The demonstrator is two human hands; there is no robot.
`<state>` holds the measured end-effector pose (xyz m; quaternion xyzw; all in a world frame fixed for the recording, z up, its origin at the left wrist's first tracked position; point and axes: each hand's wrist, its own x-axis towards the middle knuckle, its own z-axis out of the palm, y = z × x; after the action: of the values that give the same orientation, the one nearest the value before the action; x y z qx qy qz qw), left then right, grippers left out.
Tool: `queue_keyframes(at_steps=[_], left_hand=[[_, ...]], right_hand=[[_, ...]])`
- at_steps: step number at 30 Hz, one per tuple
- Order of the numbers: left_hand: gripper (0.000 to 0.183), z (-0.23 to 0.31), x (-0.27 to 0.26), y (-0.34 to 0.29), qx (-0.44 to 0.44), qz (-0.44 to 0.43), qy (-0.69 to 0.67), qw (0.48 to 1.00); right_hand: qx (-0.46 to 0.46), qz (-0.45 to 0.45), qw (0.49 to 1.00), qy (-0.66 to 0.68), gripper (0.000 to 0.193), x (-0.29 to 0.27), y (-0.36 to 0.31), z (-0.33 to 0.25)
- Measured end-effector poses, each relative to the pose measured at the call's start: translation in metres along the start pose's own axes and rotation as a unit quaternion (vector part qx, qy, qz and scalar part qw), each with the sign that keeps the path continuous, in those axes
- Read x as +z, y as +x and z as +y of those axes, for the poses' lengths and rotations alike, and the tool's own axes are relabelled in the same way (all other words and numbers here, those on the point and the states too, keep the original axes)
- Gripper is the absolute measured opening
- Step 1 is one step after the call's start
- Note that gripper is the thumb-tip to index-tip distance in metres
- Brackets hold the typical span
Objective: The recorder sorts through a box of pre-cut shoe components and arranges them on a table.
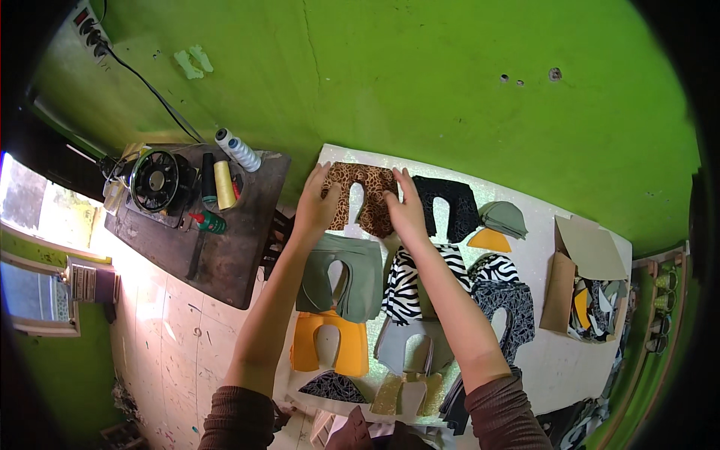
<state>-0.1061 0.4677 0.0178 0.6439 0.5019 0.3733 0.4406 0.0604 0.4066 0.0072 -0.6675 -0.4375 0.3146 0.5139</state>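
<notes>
The left hand [316, 205], its fingers extended and thumb held apart, touches the left edge of a brown-and-black leopard-print stack of arch-shaped fabric pieces [360, 174]; the right hand [407, 213], spread in much the same way, touches the right edge. We see no closed fist on either side, only thumbs lying over the print. The stack sits directly between the palms, at the far side of a pale, speckled tabletop [562, 375], so neither hand is clearly nearer to it.

The relation we watch is the axis: the arch's closed curve faces the bright green wall [450, 112], its two legs point back toward the person, and each hand flanks one leg (we cannot call either direction plainly longer). Just beyond the right hand lies a black patterned arch-shaped fabric stack [444, 187]. Nearer the person we find an olive-green arch-shaped fabric stack [365, 277] and, partly under the right forearm, a black-and-white zebra-print fabric stack [403, 281].
</notes>
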Motion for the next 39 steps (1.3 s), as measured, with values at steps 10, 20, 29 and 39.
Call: queue_keyframes(at_steps=[10,20,29,39], left_hand=[[0.043,0.07,0.086,-0.089,0.196,-0.094,0.11,0.97],[0.036,0.151,0.24,-0.194,0.215,-0.139,0.037,0.966],[0.032,0.202,0.359,-0.254,0.159,-0.193,-0.07,0.966],[0.022,0.211,0.404,-0.283,0.109,-0.223,-0.012,0.969]], right_hand=[[-0.068,-0.017,0.997,0.042,0.043,-0.09,-0.079,-0.018],[-0.125,0.022,0.992,0.028,0.036,-0.267,-0.16,0.0],[-0.05,0.091,0.99,-0.09,0.022,-0.432,-0.199,0.052],[0.04,-0.056,0.853,-0.518,0.046,-0.505,-0.215,0.094]])
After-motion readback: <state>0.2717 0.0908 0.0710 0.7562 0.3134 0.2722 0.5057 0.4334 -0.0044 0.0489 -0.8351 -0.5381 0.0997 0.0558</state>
